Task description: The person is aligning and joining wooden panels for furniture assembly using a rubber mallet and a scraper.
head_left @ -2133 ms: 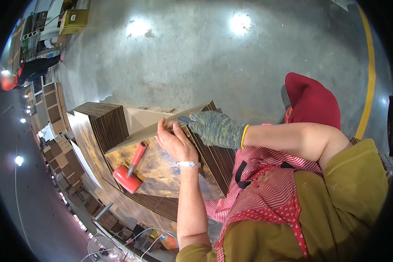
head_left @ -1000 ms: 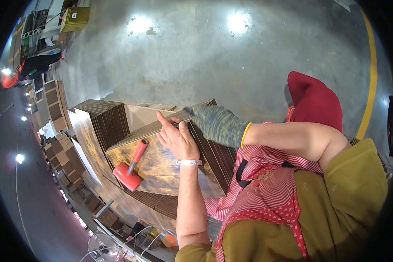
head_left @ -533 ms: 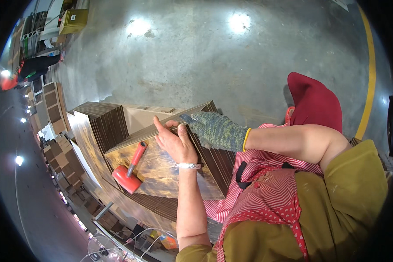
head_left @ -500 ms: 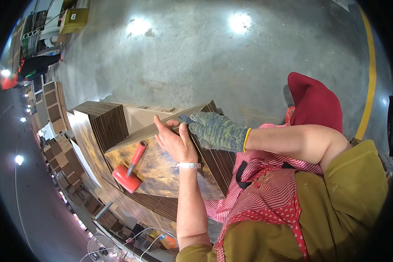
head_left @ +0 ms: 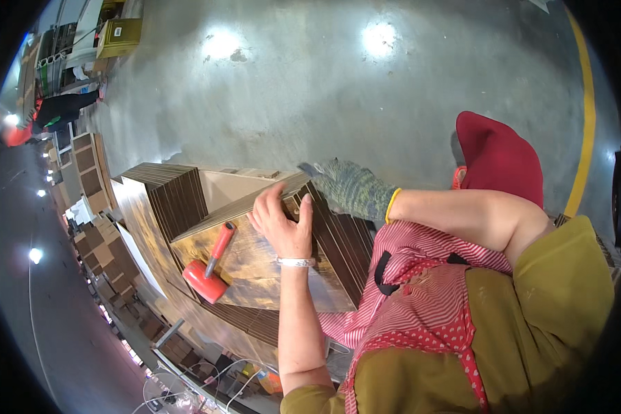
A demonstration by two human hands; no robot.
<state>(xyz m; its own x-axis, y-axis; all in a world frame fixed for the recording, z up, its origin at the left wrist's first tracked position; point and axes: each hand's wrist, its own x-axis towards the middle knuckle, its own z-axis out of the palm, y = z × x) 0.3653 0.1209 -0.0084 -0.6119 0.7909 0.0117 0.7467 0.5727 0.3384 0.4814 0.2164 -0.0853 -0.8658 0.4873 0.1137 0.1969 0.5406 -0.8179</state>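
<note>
Boards (head_left: 252, 269) lie beneath the spread left hand (head_left: 281, 224). The gloved right hand (head_left: 352, 190) adjoins their edge; its grip is unclear.

Free passage over floor (head_left: 297, 96) beyond the board stack (head_left: 255, 269), red mallet (head_left: 205, 281) obstructing the stack's left end

The apron (head_left: 407, 307) is red-and-white striped, with a brighter red band of small pale hearts along its near edge and two short black straps on its front. Around the apron's near and right sides shows a mustard-olive shirt (head_left: 524, 324), its short sleeves loose and wide, a few faint pale marks on it. Beyond the apron, the right hand (head_left: 355, 191) wears a marled grey-green knit glove edged in yellow at the cuff. Left of the apron, the left hand (head_left: 283, 224) has a slim silvery bracelet (head_left: 296, 262) at its wrist.
</note>
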